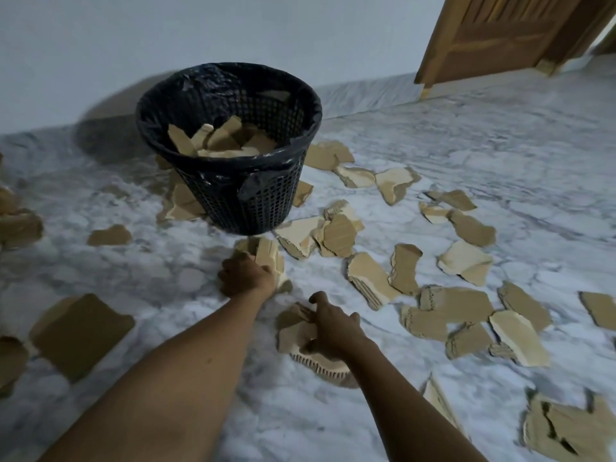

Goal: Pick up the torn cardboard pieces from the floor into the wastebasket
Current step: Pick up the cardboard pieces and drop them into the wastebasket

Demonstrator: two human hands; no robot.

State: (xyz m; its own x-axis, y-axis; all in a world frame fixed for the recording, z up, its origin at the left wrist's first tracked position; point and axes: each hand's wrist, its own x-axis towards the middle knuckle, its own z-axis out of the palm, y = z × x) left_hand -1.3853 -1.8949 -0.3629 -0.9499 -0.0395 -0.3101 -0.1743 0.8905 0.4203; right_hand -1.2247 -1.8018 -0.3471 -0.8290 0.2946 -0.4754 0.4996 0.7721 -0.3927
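- The left hand (245, 275) is down at the floor just in front of the black mesh plastic wastebasket (230, 145), fingers curled round a small stack of tan torn cardboard pieces (266, 253) held on edge.
- The right hand (333, 328) sits nearer the body, fingers spread and pressing onto a little pile of corrugated scraps (296, 331); whether it has actually pinched them, I cannot tell.
- The basket, lined with a dark plastic bag (213, 78), already holds a heap of binned cardboard (223, 138).
- Plenty is left: loose pieces (460, 305) litter the grey-veined marble floor (500, 155) to the right, and a larger brown sheet (80, 331) lies on the left.
- Handling call: these scraps look light and fairly stiff, fluted, with ragged edges, so they should stack flat without flopping.
- Best grip is probably thumb on top, fingers slid under an edge; on smooth marble a flat piece may skate away, so pinning it first makes sense.
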